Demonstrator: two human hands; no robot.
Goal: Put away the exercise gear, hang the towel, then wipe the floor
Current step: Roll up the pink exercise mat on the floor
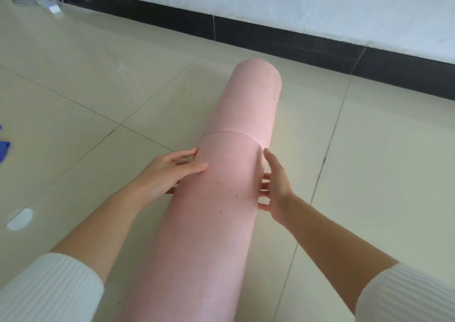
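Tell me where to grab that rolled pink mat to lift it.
Its middle, a hand from each long side, where the left hand and right hand rest. The pink mat is a long, thick roll; gripped at one end it may sag.

Cannot see the near end of the pink mat roll (221, 211): cut off by the bottom edge at 6 o'clock. Cannot see its underside or its far end face either. Cannot see most of the lower fingers of the left grip (170, 171), tucked beside the roll. Cannot see the palm of the right grip (275, 183), turned away. Cut off at 7 and 5 o'clock: left sleeve (49, 289) and right sleeve (413, 297). At 9 o'clock, only a bit of a blue thing (3, 147), sliced by the edge; cannot tell what. At 11 o'clock, blurry white bits (37, 0), too fuzzy to name.
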